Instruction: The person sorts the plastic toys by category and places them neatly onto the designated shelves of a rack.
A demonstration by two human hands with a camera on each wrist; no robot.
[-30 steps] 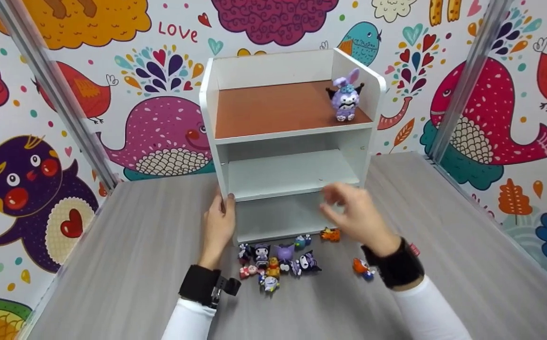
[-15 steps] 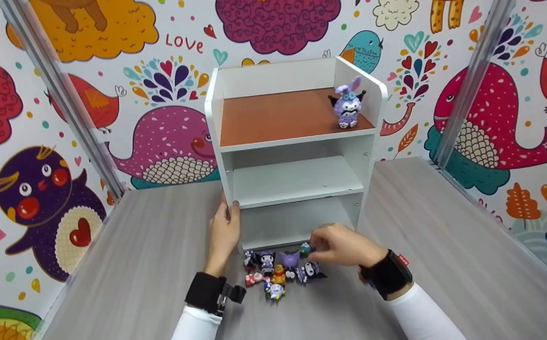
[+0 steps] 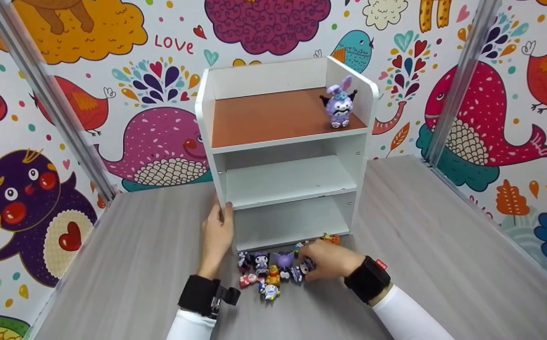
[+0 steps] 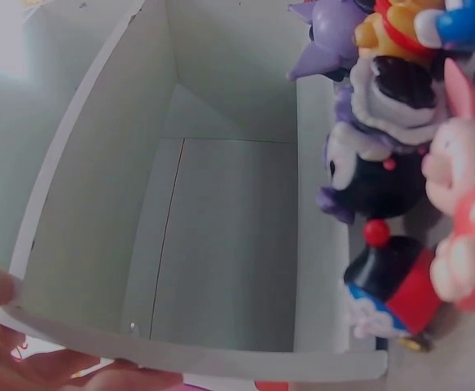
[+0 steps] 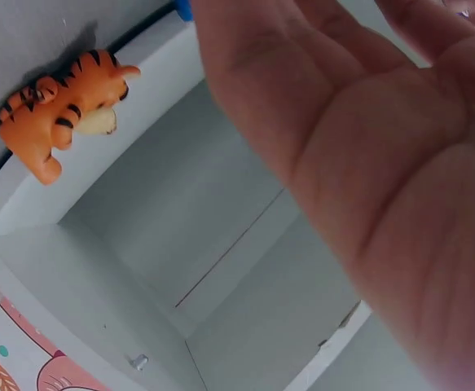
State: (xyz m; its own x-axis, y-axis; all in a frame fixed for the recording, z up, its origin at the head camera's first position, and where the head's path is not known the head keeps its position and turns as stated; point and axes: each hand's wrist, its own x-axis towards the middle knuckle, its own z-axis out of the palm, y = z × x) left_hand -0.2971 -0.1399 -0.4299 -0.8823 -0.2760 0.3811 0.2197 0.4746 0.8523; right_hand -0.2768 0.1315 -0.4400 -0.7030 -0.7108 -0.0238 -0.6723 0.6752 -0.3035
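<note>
My left hand (image 3: 217, 236) grips the left side panel of the small white shelf unit (image 3: 297, 191), thumb at its front edge. In the left wrist view, its fingers (image 4: 123, 376) lie along that panel. My right hand (image 3: 332, 259) is low over the toy cluster, thumb and fingers around a black-and-purple figurine (image 3: 307, 265), which they partly hide. Nearby are a purple-eared figurine (image 3: 284, 259), a black-hooded one (image 3: 261, 262), a yellow bear (image 3: 273, 275), a pink piglet (image 4: 469, 204) and a white-and-blue figurine (image 3: 269, 291). Behind my right hand lies an orange tiger figurine (image 5: 66, 114).
A lilac bunny-eared figurine (image 3: 339, 108) stands on the unit's brown top, at the right. The grey table (image 3: 420, 245) extends to both sides. Patterned walls (image 3: 155, 137) with metal posts (image 3: 457, 85) enclose the back and sides.
My right hand has come down from in front of the shelves to the toy cluster, its fingers closing around the black-and-purple figurine. The left hand keeps its hold on the panel.
</note>
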